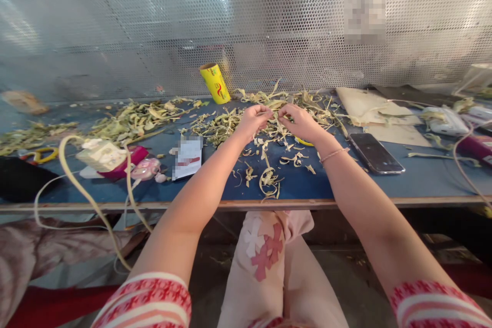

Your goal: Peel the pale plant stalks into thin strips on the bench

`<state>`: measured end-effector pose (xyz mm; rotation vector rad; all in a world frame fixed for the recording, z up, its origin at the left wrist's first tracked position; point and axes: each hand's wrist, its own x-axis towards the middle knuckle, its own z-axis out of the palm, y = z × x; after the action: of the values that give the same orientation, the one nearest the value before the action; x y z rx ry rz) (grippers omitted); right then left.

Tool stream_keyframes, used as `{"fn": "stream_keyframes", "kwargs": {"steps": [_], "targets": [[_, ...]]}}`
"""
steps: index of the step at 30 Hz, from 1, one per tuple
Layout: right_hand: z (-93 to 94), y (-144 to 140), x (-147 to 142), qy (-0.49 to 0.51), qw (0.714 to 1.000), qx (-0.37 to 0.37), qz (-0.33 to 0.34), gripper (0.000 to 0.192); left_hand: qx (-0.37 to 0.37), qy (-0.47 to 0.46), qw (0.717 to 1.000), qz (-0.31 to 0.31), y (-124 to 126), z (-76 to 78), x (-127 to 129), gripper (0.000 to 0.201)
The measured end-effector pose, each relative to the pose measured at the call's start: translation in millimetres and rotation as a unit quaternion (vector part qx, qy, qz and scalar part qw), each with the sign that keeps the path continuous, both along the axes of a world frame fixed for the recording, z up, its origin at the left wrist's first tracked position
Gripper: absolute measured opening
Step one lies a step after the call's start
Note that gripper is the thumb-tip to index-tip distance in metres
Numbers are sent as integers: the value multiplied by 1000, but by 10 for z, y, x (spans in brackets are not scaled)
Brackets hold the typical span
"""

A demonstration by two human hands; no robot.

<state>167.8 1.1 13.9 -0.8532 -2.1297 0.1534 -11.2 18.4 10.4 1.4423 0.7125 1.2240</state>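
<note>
Over the middle of the blue table, my left hand (257, 122) and my right hand (299, 122) are close together, fingertips nearly touching. Both pinch at a small strip of dried plant (275, 115) between them; its ends are hidden by the fingers. Beneath and behind lies a loose heap of pale green-yellow dried plant pieces (217, 125). Curled scraps (269, 180) are scattered nearer the table's front edge. A yellow ring-like thing (304, 141), partly hidden, rests below my right hand.
A yellow tube (216, 83) leans behind the heap. Phones lie left (188, 158) and right (376, 154). A cabled pink-and-white device (111, 158), another plant pile (134, 120) and yellow-handled scissors (41, 155) are leftward. Cardboard (378, 107) lies right. A perforated metal panel (246, 25) stands behind.
</note>
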Motion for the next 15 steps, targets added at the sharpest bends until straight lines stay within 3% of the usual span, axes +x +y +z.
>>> {"fn": "stream_keyframes", "kwargs": {"steps": [15], "targets": [[-31, -21, -19, 62, 993, -98, 7, 15, -32, 9, 999, -15, 33, 5, -30, 25]]}}
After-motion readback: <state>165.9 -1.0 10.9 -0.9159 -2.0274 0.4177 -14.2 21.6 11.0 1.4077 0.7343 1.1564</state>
